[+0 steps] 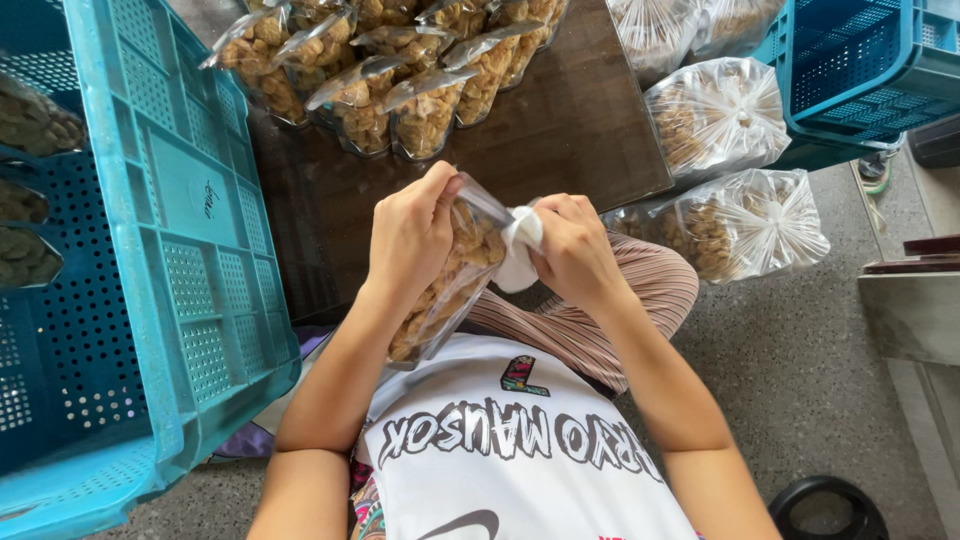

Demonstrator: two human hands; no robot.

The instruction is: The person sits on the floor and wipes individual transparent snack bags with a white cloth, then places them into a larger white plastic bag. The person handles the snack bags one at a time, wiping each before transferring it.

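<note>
Head view: my left hand grips the snack bag, long axis slanting toward me, while my right hand pinches its white wrapper.

Clear plastic bag of golden-brown fried snack pieces, held tilted above the lap, its lower end towards the body. Its contents fill the lower part (the upper part is nearly empty film). The white, gathered mouth of the bag is twisted to the right.
</note>
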